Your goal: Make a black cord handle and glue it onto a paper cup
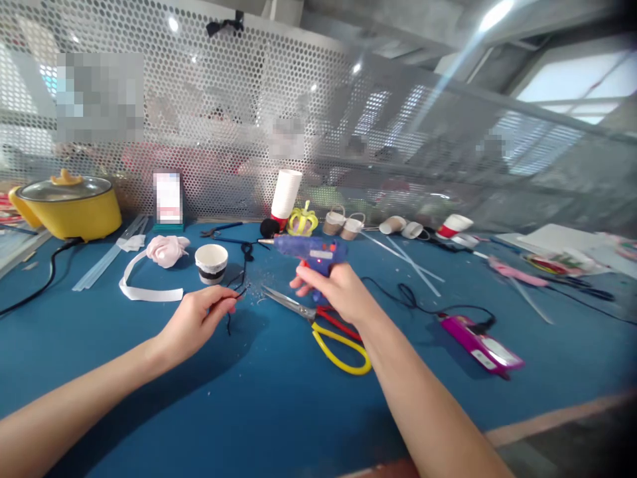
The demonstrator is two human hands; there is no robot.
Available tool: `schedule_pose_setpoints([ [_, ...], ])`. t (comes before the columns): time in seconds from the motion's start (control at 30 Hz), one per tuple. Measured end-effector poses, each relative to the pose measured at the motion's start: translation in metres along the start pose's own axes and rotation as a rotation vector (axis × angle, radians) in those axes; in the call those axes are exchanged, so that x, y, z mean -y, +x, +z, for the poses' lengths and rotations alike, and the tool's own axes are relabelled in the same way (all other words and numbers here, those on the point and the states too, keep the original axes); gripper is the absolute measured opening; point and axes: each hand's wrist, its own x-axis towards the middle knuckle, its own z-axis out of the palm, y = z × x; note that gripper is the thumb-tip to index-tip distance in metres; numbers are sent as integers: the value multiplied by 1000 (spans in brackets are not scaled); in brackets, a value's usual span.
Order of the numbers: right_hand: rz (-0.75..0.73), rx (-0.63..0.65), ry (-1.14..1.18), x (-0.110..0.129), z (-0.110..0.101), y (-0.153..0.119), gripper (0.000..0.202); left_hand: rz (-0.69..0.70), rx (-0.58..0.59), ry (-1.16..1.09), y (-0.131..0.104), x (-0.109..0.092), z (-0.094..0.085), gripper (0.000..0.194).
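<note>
My left hand (202, 318) pinches a thin black cord (243, 269) near its end, and a short bit hangs below the fingers. Just behind that hand stands a white paper cup (212, 261) with a black band around its lower part. The cord runs up to a small black tangle beyond the cup. My right hand (338, 285) grips a blue glue gun (311, 249), its nozzle pointing left. Beneath the right hand lie large scissors (343, 352) with red and yellow handles, blades apart, partly covered by the hand and forearm.
A yellow electric pot (70, 206) stands at far left, near clear glue sticks (107, 259) and a pink fabric flower (168, 251) with white ribbon. Stacked paper cups (286, 192), a yellow crown-like piece (302, 220) and small baskets (334, 221) line the perforated screen. A magenta power strip (478, 345) lies right.
</note>
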Motion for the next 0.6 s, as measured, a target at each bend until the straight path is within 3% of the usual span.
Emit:
schedule_pose_setpoints([
  [0.1, -50, 43, -1, 10, 14, -17, 24, -48, -32, 11, 1, 0, -1, 20],
  [0.2, -47, 4, -62, 14, 22, -27, 21, -79, -78, -21, 2, 1, -2, 19],
  [0.6, -214, -69, -465, 7, 32, -41, 18, -181, -183, -174, 2, -8, -5, 18],
])
